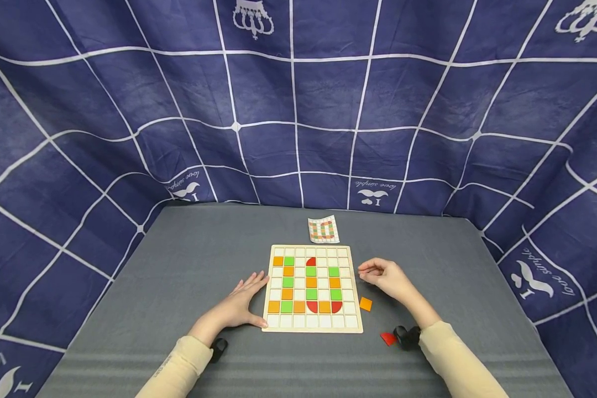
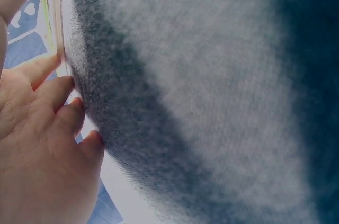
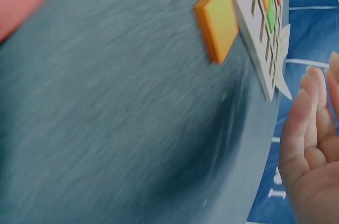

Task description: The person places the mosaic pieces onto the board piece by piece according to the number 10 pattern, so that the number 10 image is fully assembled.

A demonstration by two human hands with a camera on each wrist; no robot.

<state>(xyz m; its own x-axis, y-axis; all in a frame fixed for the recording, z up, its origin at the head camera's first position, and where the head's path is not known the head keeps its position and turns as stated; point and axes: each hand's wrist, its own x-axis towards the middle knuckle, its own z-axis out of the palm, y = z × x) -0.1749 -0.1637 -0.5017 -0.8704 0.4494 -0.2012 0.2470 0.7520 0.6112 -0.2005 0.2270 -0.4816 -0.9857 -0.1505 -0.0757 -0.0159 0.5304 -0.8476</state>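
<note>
A square wooden grid board (image 1: 313, 330) lies flat, with orange and green square tiles and red quarter-round tiles in several of its cells. My left hand (image 1: 235, 307) rests at the board's left edge, fingers spread and the thumb at the near left corner. Off the right edge, my right hand (image 1: 392, 281) hovers with fingers loosely bent; nothing shows between them in the right wrist view. A loose orange square tile (image 3: 218, 23) lies beside the board, below that hand in the head view. Nearer me is a red tile (image 1: 388, 338), partly hidden by the black wrist camera.
Behind the board lies a small printed card (image 1: 323, 229) with a coloured grid pattern. The grey tabletop (image 1: 219, 237) is bordered at the back and sides by a blue curtain (image 1: 323, 149) with white lines. A black camera (image 1: 406, 337) sits at the right wrist.
</note>
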